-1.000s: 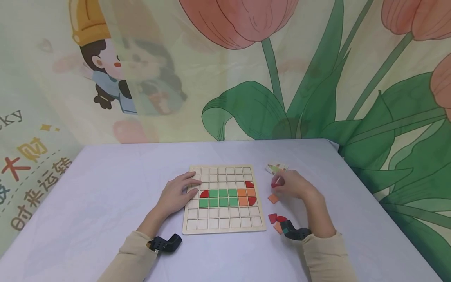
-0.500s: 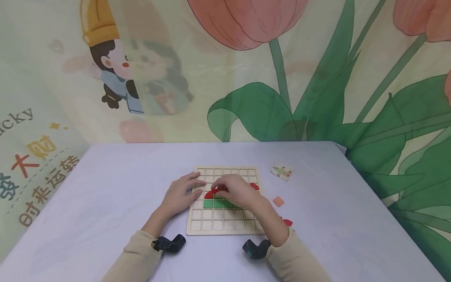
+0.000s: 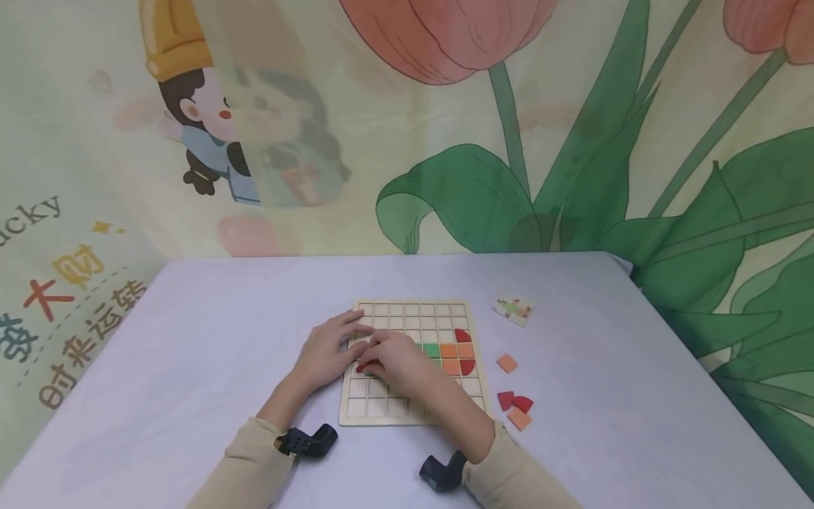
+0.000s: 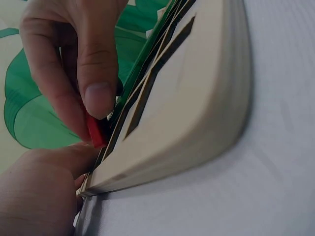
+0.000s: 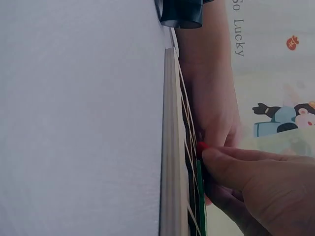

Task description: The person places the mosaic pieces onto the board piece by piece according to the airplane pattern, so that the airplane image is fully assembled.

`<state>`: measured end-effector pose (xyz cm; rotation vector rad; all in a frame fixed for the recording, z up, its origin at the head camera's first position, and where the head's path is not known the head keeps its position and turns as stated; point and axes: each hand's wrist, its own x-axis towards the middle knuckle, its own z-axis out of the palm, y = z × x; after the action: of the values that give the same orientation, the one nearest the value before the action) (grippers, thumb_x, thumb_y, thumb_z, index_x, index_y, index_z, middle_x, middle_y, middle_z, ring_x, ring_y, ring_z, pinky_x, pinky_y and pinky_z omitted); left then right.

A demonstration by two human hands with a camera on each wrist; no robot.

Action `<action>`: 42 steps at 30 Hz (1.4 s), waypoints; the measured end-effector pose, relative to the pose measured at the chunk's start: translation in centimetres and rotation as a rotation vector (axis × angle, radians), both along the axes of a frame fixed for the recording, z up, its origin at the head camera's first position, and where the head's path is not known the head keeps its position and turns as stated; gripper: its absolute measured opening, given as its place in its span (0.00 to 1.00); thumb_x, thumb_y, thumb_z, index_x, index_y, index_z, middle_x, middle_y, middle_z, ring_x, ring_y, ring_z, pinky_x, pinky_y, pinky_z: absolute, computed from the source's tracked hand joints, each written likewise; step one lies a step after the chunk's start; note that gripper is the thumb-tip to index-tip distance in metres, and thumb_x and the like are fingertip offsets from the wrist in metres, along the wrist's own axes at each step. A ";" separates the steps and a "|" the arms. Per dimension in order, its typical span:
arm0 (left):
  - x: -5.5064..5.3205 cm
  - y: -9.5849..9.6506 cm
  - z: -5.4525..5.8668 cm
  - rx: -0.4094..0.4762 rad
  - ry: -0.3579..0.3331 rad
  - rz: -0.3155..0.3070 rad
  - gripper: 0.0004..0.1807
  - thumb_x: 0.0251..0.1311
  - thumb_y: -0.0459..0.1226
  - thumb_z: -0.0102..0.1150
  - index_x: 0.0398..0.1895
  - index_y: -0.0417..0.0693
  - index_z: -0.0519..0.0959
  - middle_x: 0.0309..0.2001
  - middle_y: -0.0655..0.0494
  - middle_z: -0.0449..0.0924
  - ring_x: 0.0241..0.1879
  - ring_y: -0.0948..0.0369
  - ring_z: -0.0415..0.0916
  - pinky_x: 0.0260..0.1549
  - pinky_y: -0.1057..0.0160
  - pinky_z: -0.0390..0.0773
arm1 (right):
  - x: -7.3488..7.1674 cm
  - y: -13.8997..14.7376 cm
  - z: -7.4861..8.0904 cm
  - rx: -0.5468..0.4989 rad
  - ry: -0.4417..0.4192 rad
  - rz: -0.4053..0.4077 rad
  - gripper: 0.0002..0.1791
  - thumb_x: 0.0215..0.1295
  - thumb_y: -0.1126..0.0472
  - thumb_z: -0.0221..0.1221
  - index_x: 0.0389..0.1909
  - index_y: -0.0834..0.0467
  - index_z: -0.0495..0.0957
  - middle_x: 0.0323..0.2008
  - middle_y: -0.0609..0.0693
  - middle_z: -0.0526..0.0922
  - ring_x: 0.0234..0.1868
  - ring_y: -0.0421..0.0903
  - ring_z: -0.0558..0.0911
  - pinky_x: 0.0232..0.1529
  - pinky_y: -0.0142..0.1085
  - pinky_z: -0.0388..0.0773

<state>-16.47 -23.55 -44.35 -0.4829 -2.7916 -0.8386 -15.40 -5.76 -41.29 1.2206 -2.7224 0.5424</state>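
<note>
A wooden grid board [image 3: 376, 408] lies on the white table. My left hand [image 3: 331, 350] rests on its left edge with the fingers extended. Above the left side of the grid my right hand [image 3: 400, 360] pinches a small red tile [image 4: 96, 132] between thumb and fingers, low against the cells. In the head view, part of the green tile row [image 3: 431, 350] shows beyond the right hand, which covers the rest. Orange tiles [image 3: 448, 350] and red quarter-round tiles [image 3: 467, 367] fill cells at the right.
Right of the board lie a loose orange tile [image 3: 506, 363], a red tile [image 3: 505, 401], a red quarter-round piece [image 3: 523, 404] and another orange tile [image 3: 519, 419]. A patterned card [image 3: 514, 310] lies behind them. A printed cloth wall [image 3: 470, 198] rises behind the table.
My right hand has gone from the loose pieces at the right across to the board's left side, carrying a red tile, then lower toward the near row. The left hand has stayed on the edge.
</note>
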 end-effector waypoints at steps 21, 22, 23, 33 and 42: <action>0.1 -0.1 0.3 0.001 0.001 -0.013 0.16 0.61 0.48 0.58 0.51 0.57 0.81 0.67 0.53 0.68 0.70 0.49 0.59 0.63 0.36 0.58 | 0.8 -0.8 -0.2 -0.113 -0.206 -0.117 0.15 0.55 0.58 0.68 0.44 0.49 0.82 0.38 0.39 0.82 0.42 0.36 0.78 0.50 0.29 0.76; 0.1 -0.1 0.2 0.000 0.003 -0.013 0.16 0.61 0.48 0.58 0.51 0.57 0.81 0.67 0.53 0.68 0.70 0.49 0.60 0.63 0.36 0.58 | 0.7 -0.8 -0.2 -0.115 -0.206 -0.114 0.15 0.55 0.59 0.68 0.45 0.49 0.82 0.38 0.39 0.82 0.42 0.35 0.78 0.50 0.29 0.76; 0.1 -0.1 0.2 0.000 0.005 -0.013 0.16 0.61 0.47 0.58 0.51 0.57 0.81 0.67 0.53 0.68 0.70 0.49 0.60 0.63 0.36 0.58 | 0.7 -0.7 -0.2 -0.116 -0.207 -0.113 0.15 0.55 0.58 0.68 0.45 0.48 0.82 0.38 0.39 0.83 0.42 0.35 0.78 0.50 0.29 0.76; 0.0 0.0 0.1 0.005 0.012 -0.017 0.15 0.61 0.44 0.58 0.50 0.57 0.81 0.67 0.52 0.68 0.69 0.48 0.61 0.63 0.36 0.59 | 0.7 -0.4 -0.1 -0.123 -0.202 -0.117 0.10 0.57 0.58 0.66 0.41 0.51 0.85 0.36 0.39 0.84 0.41 0.35 0.80 0.47 0.26 0.76; 0.1 -0.1 0.3 -0.006 -0.001 -0.012 0.15 0.62 0.46 0.56 0.51 0.58 0.81 0.67 0.53 0.68 0.69 0.49 0.61 0.63 0.35 0.58 | 0.8 -0.6 0.1 -0.058 -0.152 -0.112 0.04 0.58 0.58 0.66 0.34 0.48 0.87 0.36 0.39 0.82 0.40 0.35 0.79 0.47 0.27 0.76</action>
<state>-16.35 -23.68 -44.02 -0.5017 -2.7952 -0.8333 -14.65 -6.32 -41.19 1.0468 -2.8556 0.7220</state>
